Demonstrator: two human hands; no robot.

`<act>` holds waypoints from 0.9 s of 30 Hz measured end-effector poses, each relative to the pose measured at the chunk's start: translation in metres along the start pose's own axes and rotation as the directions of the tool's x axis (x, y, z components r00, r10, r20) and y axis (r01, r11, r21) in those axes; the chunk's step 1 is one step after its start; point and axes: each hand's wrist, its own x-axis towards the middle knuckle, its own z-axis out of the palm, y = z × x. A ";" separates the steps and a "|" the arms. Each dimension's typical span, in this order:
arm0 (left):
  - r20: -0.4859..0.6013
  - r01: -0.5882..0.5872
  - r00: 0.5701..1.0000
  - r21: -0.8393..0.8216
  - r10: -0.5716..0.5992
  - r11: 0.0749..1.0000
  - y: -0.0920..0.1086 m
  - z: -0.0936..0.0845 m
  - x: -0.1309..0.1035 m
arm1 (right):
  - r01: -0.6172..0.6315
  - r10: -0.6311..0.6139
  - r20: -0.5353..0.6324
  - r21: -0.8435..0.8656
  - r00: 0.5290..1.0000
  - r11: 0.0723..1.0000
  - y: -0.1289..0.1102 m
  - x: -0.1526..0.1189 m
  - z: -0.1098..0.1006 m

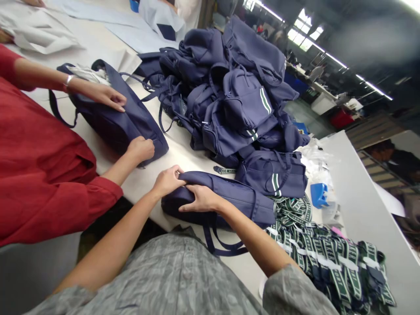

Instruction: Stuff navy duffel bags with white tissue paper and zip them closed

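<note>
A navy duffel bag (229, 194) lies on its side on the table in front of me, its strap loop hanging over the near edge. At the bag's left end, the fingers of my left hand (168, 180) are closed on the upper edge. Close beside it, my right hand (203, 199) grips the same end, with thumb and fingers apart across the fabric. Just beyond the bag is a dark strap piece with white lettering (225, 170). Another navy bag with green and white stripes (272, 175) rests behind it.
A large pile of navy bags (210, 96) fills the table's far side. To my left, a co-worker in a red sleeve (98, 201) handles another navy bag (114, 118). Bundled lettered straps (328, 253) and a blue plastic holder (319, 195) lie right, beside a white partition (370, 210).
</note>
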 end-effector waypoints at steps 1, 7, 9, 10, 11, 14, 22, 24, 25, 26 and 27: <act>0.052 -0.020 0.998 -0.097 0.025 0.995 -0.007 -0.002 0.004 | 0.014 -0.014 0.012 0.005 1.000 1.000 0.002 0.005 0.000; 0.035 -0.099 0.992 -0.333 0.117 0.938 -0.026 -0.002 0.007 | -0.061 0.061 0.021 0.003 0.998 0.998 0.004 0.040 0.006; -0.054 -0.094 0.995 -0.290 0.082 0.952 -0.022 0.002 0.001 | -0.154 0.140 0.111 0.125 0.984 0.980 0.002 0.048 0.003; -0.086 -0.084 0.994 -0.279 0.063 0.957 -0.019 0.004 -0.001 | -0.208 0.172 0.174 0.216 0.970 0.954 0.002 0.050 0.000; -0.108 -0.075 0.993 -0.277 0.047 0.958 -0.017 0.005 -0.003 | -0.262 0.187 0.250 0.311 0.950 0.914 0.002 0.051 -0.003; -0.123 -0.043 0.992 -0.291 0.007 0.956 -0.018 0.004 -0.008 | -0.384 0.138 0.462 0.495 0.876 0.779 0.003 0.049 -0.016; 0.077 0.005 0.997 -0.412 0.029 0.911 -0.031 -0.011 -0.027 | -0.267 -0.063 0.541 0.509 0.839 0.819 -0.005 0.027 -0.007; 0.082 -0.002 0.996 -0.410 0.039 0.912 -0.031 -0.012 -0.036 | -0.273 -0.075 0.551 0.521 0.831 0.809 -0.006 0.021 0.001; 0.083 -0.012 0.995 -0.401 0.050 0.916 -0.030 -0.012 -0.040 | -0.294 -0.075 0.565 0.533 0.821 0.794 -0.006 0.018 0.004; 0.086 -0.025 0.994 -0.390 0.063 0.921 -0.030 -0.012 -0.044 | -0.320 -0.075 0.583 0.543 0.809 0.776 -0.005 0.016 0.006; 0.087 -0.038 0.993 -0.372 0.076 0.927 -0.029 -0.012 -0.048 | -0.339 -0.074 0.598 0.548 0.798 0.764 -0.005 0.014 0.008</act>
